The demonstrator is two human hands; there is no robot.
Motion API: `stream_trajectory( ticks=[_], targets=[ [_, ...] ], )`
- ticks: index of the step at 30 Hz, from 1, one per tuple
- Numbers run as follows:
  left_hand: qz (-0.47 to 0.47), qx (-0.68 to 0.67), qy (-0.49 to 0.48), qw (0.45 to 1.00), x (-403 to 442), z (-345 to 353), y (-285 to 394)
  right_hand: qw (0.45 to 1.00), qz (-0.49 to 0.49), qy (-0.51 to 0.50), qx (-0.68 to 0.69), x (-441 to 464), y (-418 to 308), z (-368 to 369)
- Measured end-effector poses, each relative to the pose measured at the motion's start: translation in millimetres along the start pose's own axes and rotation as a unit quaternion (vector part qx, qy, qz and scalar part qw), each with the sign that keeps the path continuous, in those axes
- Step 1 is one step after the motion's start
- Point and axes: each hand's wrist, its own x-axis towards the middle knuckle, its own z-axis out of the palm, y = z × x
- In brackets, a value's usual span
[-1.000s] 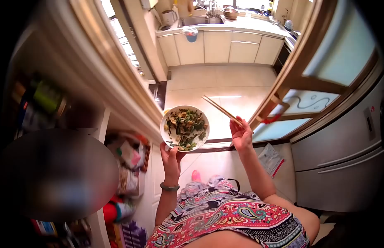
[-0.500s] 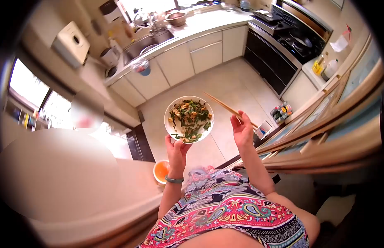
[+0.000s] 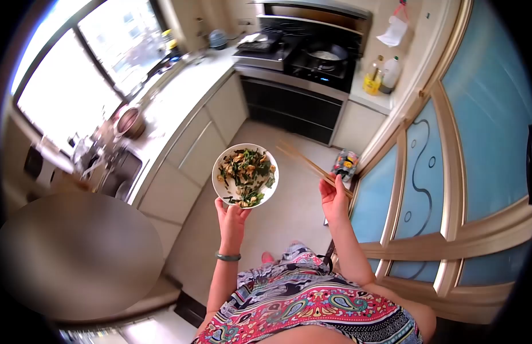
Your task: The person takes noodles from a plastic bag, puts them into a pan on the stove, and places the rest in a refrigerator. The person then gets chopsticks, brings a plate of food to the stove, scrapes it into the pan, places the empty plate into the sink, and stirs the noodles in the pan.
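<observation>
In front of me, my left hand (image 3: 231,225) grips the near rim of a white bowl (image 3: 219,191), its thumb at the edge and the other fingers partly hidden beneath. Inside the bowl lies cooked food (image 3: 247,175), chopped dark greens with yellowish-brown pieces. My right hand (image 3: 333,200) is closed around a pair of wooden chopsticks (image 3: 309,163). Their tips point up and left toward the bowl but stay apart from it. A greenish bangle (image 3: 228,257) circles my left wrist.
A stove (image 3: 317,63) with a pan (image 3: 328,55) stands ahead. Left runs a counter (image 3: 180,94) with a sink (image 3: 124,172) and a metal pot (image 3: 130,122). Bottles (image 3: 381,75) stand right of the stove. A blue-paned door (image 3: 417,172) borders my right, near a bag of colourful items (image 3: 345,164).
My view has swung right and moved into the kitchen, so the stove is nearer and centred. The orange-filled container at left is out of view. Both hands keep hold of the bowl and chopsticks.
</observation>
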Motion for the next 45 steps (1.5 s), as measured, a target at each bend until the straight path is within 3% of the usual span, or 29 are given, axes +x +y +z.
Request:
stream_trajectory(
  ticks=[1, 7, 8, 11, 21, 28, 29, 35, 37, 41, 43, 45],
  targets=[
    [0.006, 0.014, 0.018, 1.0, -4.8, 32.4, -28.6, 0.999, 0.027, 0.005, 0.025, 17.3, -29.8, -27.2],
    [-0.096, 0.001, -0.126, 0.987, 184.8, 119.7, -83.7, 0.994, -0.093, 0.023, 0.041, 137.3, -77.7, -37.3],
    [-0.074, 0.016, -0.092, 0.993, 169.8, 167.8, -141.6, 0.997, -0.064, 0.008, 0.035, 177.8, -130.8, -87.0],
    [-0.073, 0.02, -0.093, 0.993, 265.4, 222.5, -163.5, 0.992, -0.124, 0.011, 0.004, 281.8, -142.5, -75.2],
    [-0.049, -0.016, -0.09, 0.995, 514.6, 293.6, -199.6, 0.968, -0.112, -0.111, -0.197, 503.6, -162.0, 58.4],
    [-0.049, 0.003, -0.12, 0.992, 653.7, 331.8, -225.2, 0.944, -0.083, -0.121, -0.294, 635.5, -146.3, 109.2],
    [-0.037, 0.01, -0.105, 0.994, 668.0, 334.7, -227.9, 0.93, -0.059, -0.141, -0.335, 663.9, -148.6, 110.5],
    [-0.087, 0.025, -0.11, 0.99, 761.1, 381.5, -267.5, 0.92, -0.169, -0.095, -0.34, 805.8, -180.7, 100.0],
    [-0.085, 0.038, -0.09, 0.992, 778.7, 395.9, -283.8, 0.919, -0.162, -0.114, -0.34, 848.3, -186.2, 96.3],
    [-0.083, 0.029, -0.076, 0.993, 816.6, 412.1, -321.1, 0.921, -0.166, -0.065, -0.347, 877.4, -198.3, 95.7],
    [-0.075, 0.039, -0.049, 0.995, 823.5, 421.8, -331.3, 0.876, -0.222, -0.098, -0.417, 874.6, -196.0, 91.9],
    [-0.077, 0.048, -0.033, 0.995, 830.4, 428.2, -340.9, 0.78, -0.32, -0.18, -0.507, 869.8, -193.6, 99.6]
  ],
)
